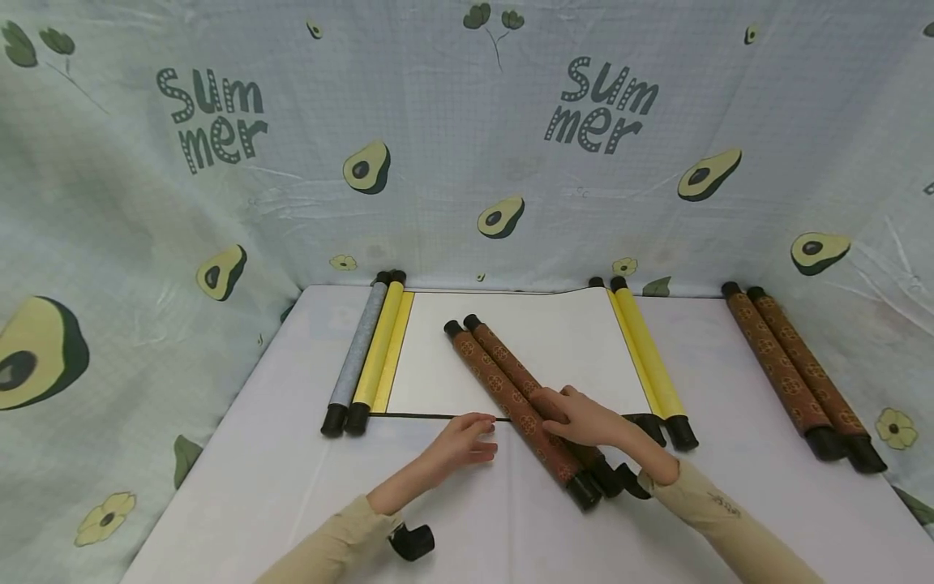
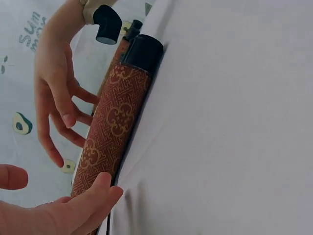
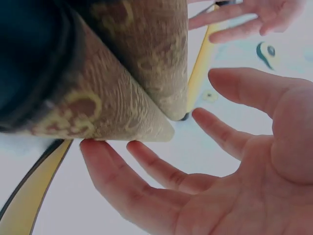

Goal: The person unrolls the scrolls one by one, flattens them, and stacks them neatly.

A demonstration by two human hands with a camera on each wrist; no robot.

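A brown, gold-patterned scroll [image 1: 503, 389] with two black-ended rollers lies slantwise, its upper part over an unrolled white sheet [image 1: 438, 349]. My right hand [image 1: 584, 418] is over the scroll's lower right side. In the right wrist view, the fingertips [image 3: 93, 152] are right at the edge of the patterned roll, with the thumb apart from it. My left hand [image 1: 460, 446] hovers to the left of the scroll, fingers loosely bent and holding nothing. Seen from the left wrist, its fingertips [image 2: 105, 188] overlap the brown roll [image 2: 117, 112].
Yellow rollers [image 1: 649, 357] flank the white sheet on the right, and another yellow roller [image 1: 379, 349] lies on its left beside a grey roller [image 1: 357, 349]. A second pair of brown rollers [image 1: 788, 365] lies at the table's right edge. Avocado-printed cloth [image 1: 430, 227] hangs behind.
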